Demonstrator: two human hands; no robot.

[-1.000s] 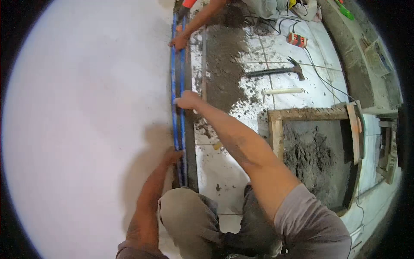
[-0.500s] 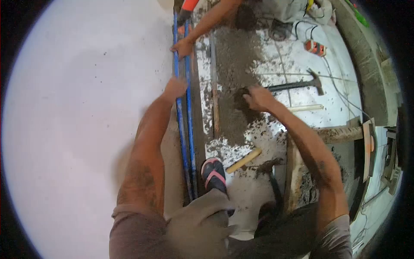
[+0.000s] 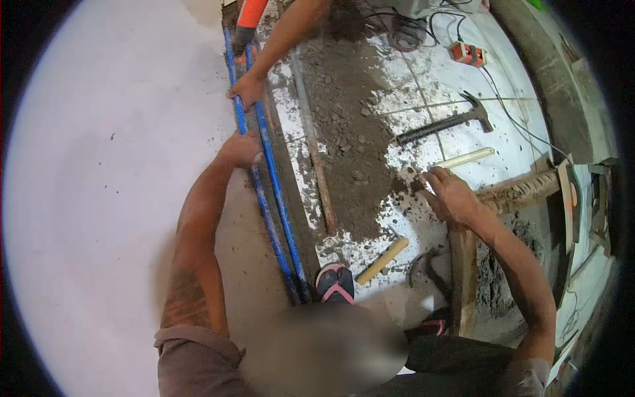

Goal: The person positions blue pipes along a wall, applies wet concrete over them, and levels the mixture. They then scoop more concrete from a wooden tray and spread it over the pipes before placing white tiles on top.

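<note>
Two long blue pipes (image 3: 272,173) lie side by side in a groove along the foot of the white wall (image 3: 119,198). My left hand (image 3: 242,149) is closed round the left pipe. Out to the right, my right hand (image 3: 453,195) hangs over the speckled floor with its fingers apart and nothing in them, near a pale wooden stick (image 3: 466,158). Above my left hand, another person's hand (image 3: 249,90) touches the pipes, close to an orange sleeve or tool that I cannot make out clearly (image 3: 251,14).
Rubble (image 3: 347,119) covers the middle floor, with a rusty rod (image 3: 319,175) beside it. A claw hammer (image 3: 443,126), a yellow-handled tool (image 3: 382,261), an orange box with a cable (image 3: 467,54) and a wooden frame (image 3: 463,278) lie to the right.
My right hand has moved down and right, away from the rubble, and its fingers have spread. The view has shifted, so the pipes appear further left. My left hand stays at the pipes.
</note>
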